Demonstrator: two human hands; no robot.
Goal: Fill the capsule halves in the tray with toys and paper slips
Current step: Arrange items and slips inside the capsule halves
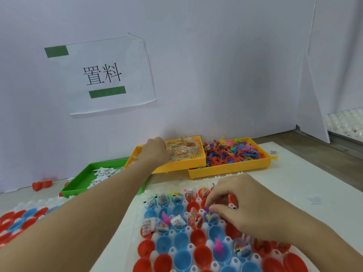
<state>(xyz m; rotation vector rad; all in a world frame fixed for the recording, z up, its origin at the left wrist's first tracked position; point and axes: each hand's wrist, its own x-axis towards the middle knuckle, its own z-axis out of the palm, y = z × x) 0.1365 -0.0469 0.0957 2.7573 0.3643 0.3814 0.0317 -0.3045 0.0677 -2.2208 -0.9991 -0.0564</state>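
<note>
A white tray (196,246) in front of me holds red and blue capsule halves; several hold paper slips and small toys. My right hand (245,207) hovers over the tray's middle and pinches a small purple toy (206,208) above a blue half. My left hand (157,152) reaches into the left yellow tray (176,166) of clear-wrapped toy packets, its fingers curled down into the packets; what they hold is hidden. A second yellow tray (229,169) holds loose coloured plastic toys. A green tray (78,186) holds white paper slips.
Another tray of red and blue capsule halves (21,220) lies at the left. Loose red halves (41,185) sit by the white wall. A paper sign (104,75) hangs on the wall. White capsule halves (345,120) lie at the far right.
</note>
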